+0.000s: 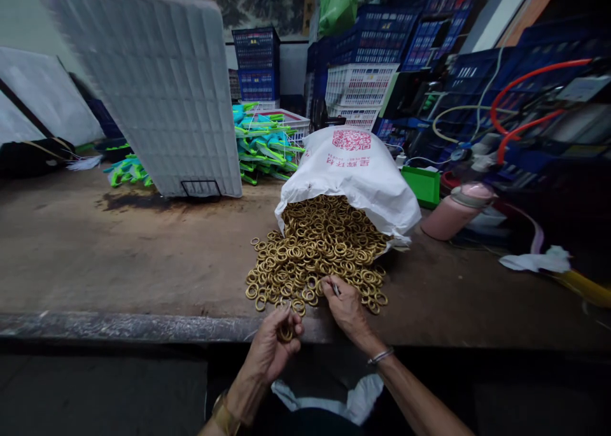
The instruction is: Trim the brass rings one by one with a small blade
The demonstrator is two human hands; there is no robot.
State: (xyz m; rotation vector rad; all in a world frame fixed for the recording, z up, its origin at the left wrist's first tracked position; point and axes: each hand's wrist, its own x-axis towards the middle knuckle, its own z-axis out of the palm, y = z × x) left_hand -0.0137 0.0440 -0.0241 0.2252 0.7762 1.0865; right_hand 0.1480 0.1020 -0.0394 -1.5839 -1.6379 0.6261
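A white woven sack [353, 168] lies on its side on the workbench [119, 258], spilling a heap of brass rings [315, 251] toward me. My left hand [274, 347] is curled at the bench's front edge, fingers closed round a small stack of brass rings [286, 331]. My right hand [346, 305] reaches into the near edge of the heap, fingers pinched around a thin dark rod-like thing that I cannot make out clearly. A metal bangle [380, 357] circles the right wrist.
A white gridded panel [162, 92] leans upright at the back left. Green and blue plastic parts [262, 146] pile behind it. Blue and white crates [363, 60] stack at the rear. A pink flask [453, 210], green box [422, 184] and red hoses [525, 105] crowd the right side.
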